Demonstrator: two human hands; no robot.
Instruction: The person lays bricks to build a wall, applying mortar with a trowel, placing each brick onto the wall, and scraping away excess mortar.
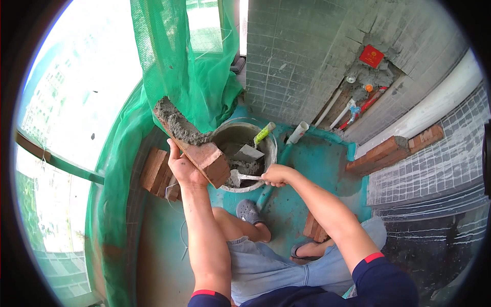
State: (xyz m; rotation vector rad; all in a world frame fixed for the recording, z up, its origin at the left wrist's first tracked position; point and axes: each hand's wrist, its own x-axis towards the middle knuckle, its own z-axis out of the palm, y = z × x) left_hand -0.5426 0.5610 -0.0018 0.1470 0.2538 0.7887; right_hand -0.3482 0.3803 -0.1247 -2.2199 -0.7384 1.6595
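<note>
My left hand (186, 171) grips a reddish-brown brick (210, 159) from below and the side, raised at a slant over the left edge of a round bucket. Grey wet mortar (181, 127) lies along the brick's upper face, while its near end is bare. In my right hand (276, 175), closed around the handle, is a small trowel (250, 177); its mortar-smeared blade is beside the brick's near end. The bucket (274, 148) holds more mortar. A second trowel (249, 153), with a yellow-green handle, rests inside it.
Bricks are stacked at the left (155, 170), more bricks (381, 156) stand along the right wall, and some lie near my right foot (314, 228). Green netting (179, 66) hangs at the left. A white pipe stub (298, 132) rises from the teal-coated floor (327, 163).
</note>
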